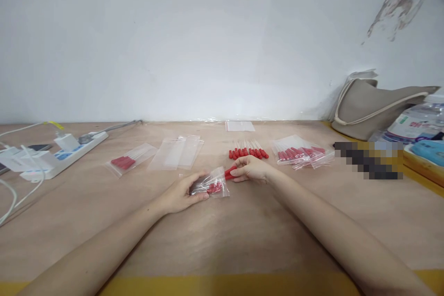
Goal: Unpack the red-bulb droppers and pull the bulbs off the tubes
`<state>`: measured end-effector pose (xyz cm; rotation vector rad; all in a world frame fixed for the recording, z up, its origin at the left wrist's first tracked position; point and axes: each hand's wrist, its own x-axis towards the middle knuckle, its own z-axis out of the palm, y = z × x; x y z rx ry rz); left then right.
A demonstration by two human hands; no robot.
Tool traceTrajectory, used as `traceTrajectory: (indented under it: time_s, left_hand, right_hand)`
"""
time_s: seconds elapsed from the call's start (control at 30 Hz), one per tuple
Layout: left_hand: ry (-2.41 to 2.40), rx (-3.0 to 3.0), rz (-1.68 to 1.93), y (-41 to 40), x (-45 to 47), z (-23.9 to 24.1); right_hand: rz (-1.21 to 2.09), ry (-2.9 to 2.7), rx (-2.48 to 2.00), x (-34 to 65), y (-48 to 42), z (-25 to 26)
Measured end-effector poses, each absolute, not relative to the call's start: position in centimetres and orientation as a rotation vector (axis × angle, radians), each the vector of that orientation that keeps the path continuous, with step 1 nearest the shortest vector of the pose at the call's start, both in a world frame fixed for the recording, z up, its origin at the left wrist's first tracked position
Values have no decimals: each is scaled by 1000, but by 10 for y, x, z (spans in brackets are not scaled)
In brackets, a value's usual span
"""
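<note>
My left hand (183, 193) grips a small clear plastic bag (212, 183) with several red-capped droppers inside it. My right hand (250, 169) pinches a red-capped dropper (230, 172) at the bag's mouth, its red end sticking out. Both hands rest low over the brown tabletop (222, 236) near its middle. Just behind my right hand lies a row of loose red-capped droppers (248, 152).
Empty clear bags (177, 152) lie behind my left hand, a filled bag (129, 161) further left, several filled bags (301, 152) to the right. A white power strip (62, 157) with chargers and cables sits far left. A beige bag (371, 106) and packets stand far right.
</note>
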<state>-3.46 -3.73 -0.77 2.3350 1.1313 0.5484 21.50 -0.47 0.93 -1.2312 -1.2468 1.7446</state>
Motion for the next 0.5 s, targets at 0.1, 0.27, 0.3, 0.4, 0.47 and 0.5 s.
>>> traceTrajectory:
  time_s: [0.1,0.27,0.3,0.4,0.47,0.5]
  left_hand:
    - [1112,2345,559,-37,-34,-7]
    - [1103,2336,558,-37,-33,-5]
    - [1103,2329,565,-37,-33,-5]
    - [1102,2322,589,-36,-34,-7]
    - [1130,2331,602,-35,-35,-8]
    - [1152,2336,603,-34,-36,-9]
  right_hand:
    - [1709,-1239,-1211,212,-5,5]
    - [1794,-1217,-1142,206,-6,1]
    - [1832,-1203,-1136,206,-6,2]
    - [1823,-1205,-1159,215,-4,15]
    - [1710,-1274,-1161,231,-2,31]
    - [1644,-1335,-1136,241,-1,40]
